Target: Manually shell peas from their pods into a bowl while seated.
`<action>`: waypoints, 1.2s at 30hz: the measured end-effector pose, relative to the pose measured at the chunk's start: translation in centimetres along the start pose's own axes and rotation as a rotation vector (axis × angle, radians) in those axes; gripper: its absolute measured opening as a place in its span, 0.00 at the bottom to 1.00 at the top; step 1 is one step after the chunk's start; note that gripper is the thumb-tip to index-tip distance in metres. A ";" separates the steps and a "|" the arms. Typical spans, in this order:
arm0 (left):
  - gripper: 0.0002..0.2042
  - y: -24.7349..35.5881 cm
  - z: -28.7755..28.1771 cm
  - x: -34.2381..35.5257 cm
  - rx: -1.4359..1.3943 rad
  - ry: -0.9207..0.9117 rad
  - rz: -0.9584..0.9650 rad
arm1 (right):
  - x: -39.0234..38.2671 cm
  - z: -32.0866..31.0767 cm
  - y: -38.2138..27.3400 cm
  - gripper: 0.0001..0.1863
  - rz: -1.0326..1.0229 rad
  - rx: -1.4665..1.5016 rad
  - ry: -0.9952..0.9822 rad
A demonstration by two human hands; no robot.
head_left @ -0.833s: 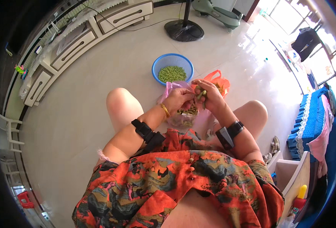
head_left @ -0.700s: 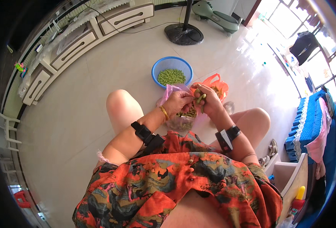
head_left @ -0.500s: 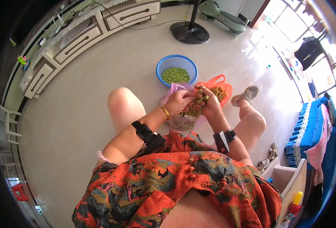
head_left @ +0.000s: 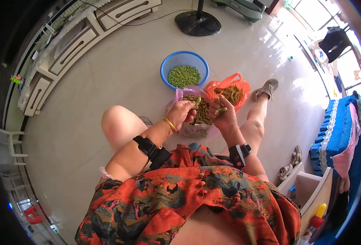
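My left hand pinches a green soybean pod between thumb and fingers. Beside it, my right hand is closed around one or more green pods, partly hidden by the fingers. Both hands are over a pinkish-purple plastic bag holding many pods, and a gap separates them. Beyond them stands a blue mesh basket with shelled green beans in it. Right of the basket, an orange-red plastic bag stands open with brownish-green pods or husks inside.
My knees flank the bags. A black round stand base and a green ride-on toy are on the tiled floor farther off. A drawer cabinet runs along the left. At right are a blue quilted cover, shoes and an open drawer.
My hands have drawn apart, the left one moving left with a pod in its fingers. The right hand still holds pods. The whole view has shifted slightly, and my legs have spread.
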State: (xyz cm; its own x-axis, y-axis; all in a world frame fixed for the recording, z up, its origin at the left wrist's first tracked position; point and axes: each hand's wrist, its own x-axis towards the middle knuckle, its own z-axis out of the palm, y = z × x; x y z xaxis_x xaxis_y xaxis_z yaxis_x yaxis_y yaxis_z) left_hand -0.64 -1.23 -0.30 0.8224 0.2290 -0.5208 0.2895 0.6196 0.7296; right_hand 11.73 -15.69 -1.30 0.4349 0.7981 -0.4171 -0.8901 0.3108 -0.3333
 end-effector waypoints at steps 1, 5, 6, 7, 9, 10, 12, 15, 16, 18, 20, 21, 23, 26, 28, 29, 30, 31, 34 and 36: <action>0.09 0.0 0.1 0.3 0.008 -0.005 -0.013 | 0.0 -0.3 0.1 0.07 0.025 0.000 0.009; 0.10 0.0 0.5 0.8 0.007 -0.069 -0.027 | -0.4 0.4 1.3 0.07 0.068 -0.119 0.140; 0.10 0.2 0.7 0.9 0.016 -0.089 -0.009 | -0.3 0.2 1.1 0.07 0.066 -0.118 0.143; 0.10 0.3 0.9 0.9 0.016 -0.091 -0.010 | -0.3 -0.1 1.0 0.08 0.113 -0.164 0.105; 0.10 0.5 1.0 0.9 0.037 -0.110 -0.013 | -0.2 -0.1 0.9 0.08 0.167 -0.213 0.067; 0.10 0.5 1.0 0.8 0.032 -0.105 -0.011 | -0.2 0.0 0.9 0.08 0.173 -0.251 0.005; 0.10 0.5 0.8 0.8 0.049 -0.148 0.009 | -0.3 0.6 1.0 0.09 0.184 -0.289 -0.057; 0.09 0.4 0.5 0.6 0.062 -0.149 0.043 | -0.4 1.4 1.3 0.10 0.197 -0.335 -0.030; 0.09 0.4 0.4 0.6 0.061 -0.144 0.044 | -0.4 1.5 1.4 0.10 0.174 -0.384 -0.030; 0.09 0.4 0.2 0.6 0.116 -0.139 0.042 | -0.4 1.8 1.5 0.10 0.153 -0.434 -0.030; 0.10 0.4 0.3 0.5 0.119 -0.129 0.064 | -0.5 2.1 1.5 0.10 0.147 -0.482 -0.033; 0.10 0.4 0.3 0.5 0.124 -0.121 0.087 | -0.5 2.3 1.5 0.10 0.150 -0.482 -0.032; 0.10 0.3 0.2 0.4 0.114 -0.116 0.085 | -0.4 2.6 1.6 0.10 0.108 -0.585 -0.021; 0.09 0.0 0.0 0.5 0.068 -0.113 0.072 | -0.2 2.8 2.5 0.08 -0.017 -0.576 0.040; 0.09 -0.1 0.1 0.5 0.031 -0.114 0.050 | -0.2 2.8 2.8 0.07 -0.036 -0.575 0.071; 0.08 -0.2 0.2 0.5 -0.002 -0.104 0.017 | -0.2 2.8 2.9 0.07 -0.057 -0.574 0.102; 0.08 -0.2 0.2 0.3 -0.036 -0.093 -0.015 | -0.3 2.8 3.1 0.07 -0.054 -0.575 0.102; 0.08 -0.4 0.0 0.3 -0.038 -0.092 -0.016 | -0.3 2.9 3.3 0.07 -0.070 -0.572 0.118; 0.08 -0.9 -0.2 0.5 -0.219 -0.125 -0.130 | -0.5 2.9 3.5 0.06 -0.117 -0.572 0.126; 0.09 -1.0 -0.3 0.6 -0.432 -0.315 -0.209 | -0.6 2.9 3.5 0.06 -0.146 -0.579 0.116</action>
State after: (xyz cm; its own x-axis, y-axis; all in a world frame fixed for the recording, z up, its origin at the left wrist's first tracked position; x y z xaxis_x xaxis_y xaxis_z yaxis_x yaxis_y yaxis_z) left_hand -0.62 -1.54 -1.49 0.8948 -0.1252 -0.4286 0.2896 0.8933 0.3436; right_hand 7.94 -13.59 0.30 0.5880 0.6967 -0.4109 -0.6155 0.0558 -0.7862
